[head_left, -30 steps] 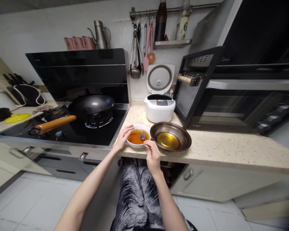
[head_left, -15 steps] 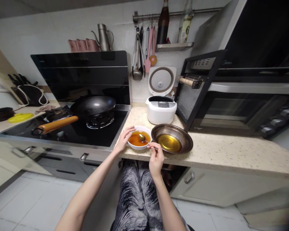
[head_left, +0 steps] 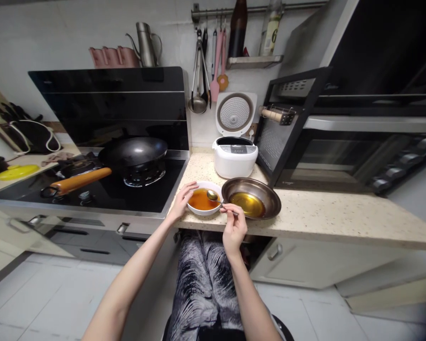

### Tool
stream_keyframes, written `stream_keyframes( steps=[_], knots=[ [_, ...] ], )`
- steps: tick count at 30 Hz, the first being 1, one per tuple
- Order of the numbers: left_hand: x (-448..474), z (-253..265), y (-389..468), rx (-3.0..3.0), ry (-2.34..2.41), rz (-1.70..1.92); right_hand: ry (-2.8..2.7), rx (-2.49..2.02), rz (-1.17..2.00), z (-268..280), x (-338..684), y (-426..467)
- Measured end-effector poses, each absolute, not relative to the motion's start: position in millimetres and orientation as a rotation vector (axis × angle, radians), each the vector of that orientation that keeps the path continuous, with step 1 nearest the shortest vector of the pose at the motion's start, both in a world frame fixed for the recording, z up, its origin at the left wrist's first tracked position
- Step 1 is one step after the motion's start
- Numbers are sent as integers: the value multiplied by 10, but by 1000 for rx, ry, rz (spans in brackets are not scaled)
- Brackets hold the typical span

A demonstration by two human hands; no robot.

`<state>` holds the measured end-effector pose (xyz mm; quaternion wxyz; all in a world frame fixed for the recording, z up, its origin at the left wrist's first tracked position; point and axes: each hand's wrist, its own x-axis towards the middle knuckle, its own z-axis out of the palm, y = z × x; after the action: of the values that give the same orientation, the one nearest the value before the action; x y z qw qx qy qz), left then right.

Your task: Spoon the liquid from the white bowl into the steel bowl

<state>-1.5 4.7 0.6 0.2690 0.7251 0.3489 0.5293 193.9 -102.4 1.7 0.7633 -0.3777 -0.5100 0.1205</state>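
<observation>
A white bowl (head_left: 203,212) of amber-orange liquid stands near the counter's front edge. My left hand (head_left: 180,202) holds the bowl at its left rim, fingers lying along the edge. Between the fingertips of my right hand (head_left: 234,227) is the handle of a metal spoon (head_left: 212,195). The spoon's bowl is over the liquid, near the right rim; I cannot tell whether it touches the surface. Close on the right is a wide metal basin (head_left: 274,201) with yellow oil-like liquid in it. Part of its left rim lies behind the spoon handle.
Behind the bowls a white rice cooker (head_left: 235,163) stands with its lid up. To the left, a black wok (head_left: 135,154) with an orange handle (head_left: 81,181) sits on the gas stove (head_left: 145,199). A dark rack and oven (head_left: 326,161) stand on the right.
The spoon and my right hand have shifted a little to the right, towards the bowl's right rim. My left hand stays on the bowl. The whole view has tilted slightly.
</observation>
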Motion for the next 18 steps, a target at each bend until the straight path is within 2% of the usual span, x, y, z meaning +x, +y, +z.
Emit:
stream_keyframes(
  steps=[18],
  knots=[
    [-17,7,69,1968,931,1441,-973,-836,173,189,2158,-959]
  ],
)
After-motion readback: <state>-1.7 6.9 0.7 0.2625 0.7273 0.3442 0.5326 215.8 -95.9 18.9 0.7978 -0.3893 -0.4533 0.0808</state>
